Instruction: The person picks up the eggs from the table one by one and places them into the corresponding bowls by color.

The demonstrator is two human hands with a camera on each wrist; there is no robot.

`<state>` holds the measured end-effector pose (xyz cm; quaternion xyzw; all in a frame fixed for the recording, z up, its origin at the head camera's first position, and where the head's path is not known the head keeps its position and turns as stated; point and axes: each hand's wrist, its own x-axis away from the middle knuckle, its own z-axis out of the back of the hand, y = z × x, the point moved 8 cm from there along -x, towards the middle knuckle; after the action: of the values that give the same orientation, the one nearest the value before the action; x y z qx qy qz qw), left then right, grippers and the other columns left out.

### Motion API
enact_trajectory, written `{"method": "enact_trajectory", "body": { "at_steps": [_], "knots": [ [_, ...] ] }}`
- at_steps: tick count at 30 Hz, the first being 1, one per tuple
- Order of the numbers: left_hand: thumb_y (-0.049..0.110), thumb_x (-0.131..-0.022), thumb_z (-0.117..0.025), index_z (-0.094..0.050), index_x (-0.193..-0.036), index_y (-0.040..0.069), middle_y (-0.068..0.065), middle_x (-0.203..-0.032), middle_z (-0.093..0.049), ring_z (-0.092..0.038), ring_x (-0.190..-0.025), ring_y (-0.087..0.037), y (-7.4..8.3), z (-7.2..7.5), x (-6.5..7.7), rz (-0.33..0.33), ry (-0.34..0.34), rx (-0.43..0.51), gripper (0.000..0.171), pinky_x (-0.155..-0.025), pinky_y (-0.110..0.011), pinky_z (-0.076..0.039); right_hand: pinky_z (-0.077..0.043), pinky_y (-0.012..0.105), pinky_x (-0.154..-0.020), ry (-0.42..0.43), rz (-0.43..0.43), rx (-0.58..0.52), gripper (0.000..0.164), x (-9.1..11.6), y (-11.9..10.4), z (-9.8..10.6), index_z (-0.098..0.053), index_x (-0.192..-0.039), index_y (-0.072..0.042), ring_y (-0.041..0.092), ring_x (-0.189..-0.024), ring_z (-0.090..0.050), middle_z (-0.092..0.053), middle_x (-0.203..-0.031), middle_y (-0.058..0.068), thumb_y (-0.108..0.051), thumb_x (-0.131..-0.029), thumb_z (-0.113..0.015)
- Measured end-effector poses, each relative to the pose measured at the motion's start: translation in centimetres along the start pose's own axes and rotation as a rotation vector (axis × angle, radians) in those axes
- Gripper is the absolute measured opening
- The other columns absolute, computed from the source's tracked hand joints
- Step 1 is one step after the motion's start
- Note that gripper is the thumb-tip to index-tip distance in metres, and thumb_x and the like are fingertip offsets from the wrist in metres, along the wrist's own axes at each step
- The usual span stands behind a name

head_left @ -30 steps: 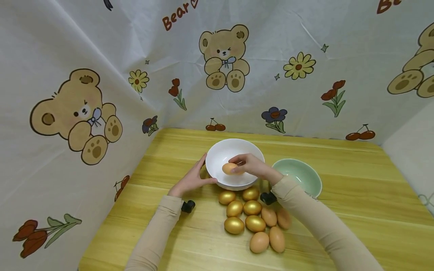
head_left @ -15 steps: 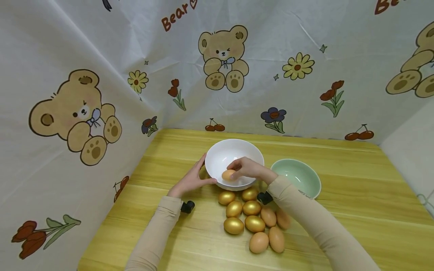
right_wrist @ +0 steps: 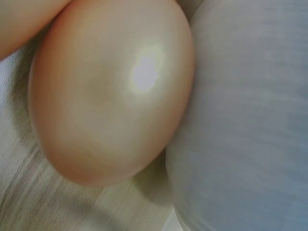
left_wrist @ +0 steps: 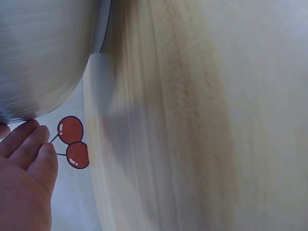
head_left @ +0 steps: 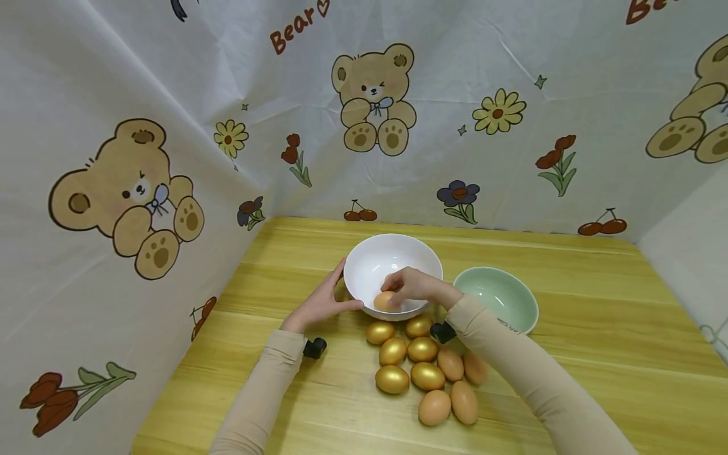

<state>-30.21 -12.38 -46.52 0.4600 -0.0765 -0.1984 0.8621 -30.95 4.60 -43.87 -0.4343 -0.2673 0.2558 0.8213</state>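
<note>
In the head view, a white bowl [head_left: 364,268] stands near the table's middle. My left hand [head_left: 324,303] touches its left side, thumb at the near rim and fingers spread along the outer wall. The left wrist view has the fingertips of that hand [left_wrist: 31,159] against the bowl's underside [left_wrist: 43,53]. Inside the bowl, my right hand [head_left: 416,284] pinches a brown egg [head_left: 384,302] low by the near wall. Behind those fingers, a bit of another egg [head_left: 388,278] shows. The right wrist view shows a shiny egg [right_wrist: 110,91] beside the white bowl [right_wrist: 240,120], not the hand.
Several golden eggs [head_left: 394,351] lie in front of the white bowl. Next to them on the right are several brown eggs [head_left: 435,407], one partly behind the right sleeve. A green bowl [head_left: 506,294] stands to the right. A printed cloth [head_left: 256,95] hangs behind the table.
My right hand has lowered the brown egg toward the near inner wall of the white bowl, then shifted slightly right. My left hand has stayed at the bowl.
</note>
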Motion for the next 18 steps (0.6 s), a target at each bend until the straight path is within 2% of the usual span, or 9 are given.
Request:
{"method": "enact_trajectory", "body": {
  "at_steps": [11, 18],
  "knots": [
    [0.052, -0.072, -0.074, -0.004, -0.151, 0.016, 0.000, -0.152, -0.013, -0.023, -0.134, -0.019, 0.06, 0.00, -0.05, -0.015, 0.004, 0.000, 0.111, -0.105, -0.046, -0.026, -0.046, 0.026, -0.083, -0.007, -0.004, 0.040, 0.030, 0.10, -0.14, -0.13, -0.064, -0.104, 0.007, 0.016, -0.087, -0.056, -0.063, -0.099, 0.012, 0.001, -0.076, -0.072],
    [0.051, -0.072, -0.074, -0.004, -0.151, 0.016, 0.000, -0.152, -0.013, -0.023, -0.134, -0.019, 0.42, 0.03, 0.08, -0.005, 0.003, -0.003, 0.111, -0.105, -0.046, -0.025, -0.048, 0.028, -0.083, -0.013, 0.011, -0.018, 0.032, 0.10, -0.12, -0.11, -0.063, -0.106, 0.009, 0.020, -0.092, -0.058, -0.063, -0.102, 0.013, 0.000, -0.077, -0.072]
  ]
}}
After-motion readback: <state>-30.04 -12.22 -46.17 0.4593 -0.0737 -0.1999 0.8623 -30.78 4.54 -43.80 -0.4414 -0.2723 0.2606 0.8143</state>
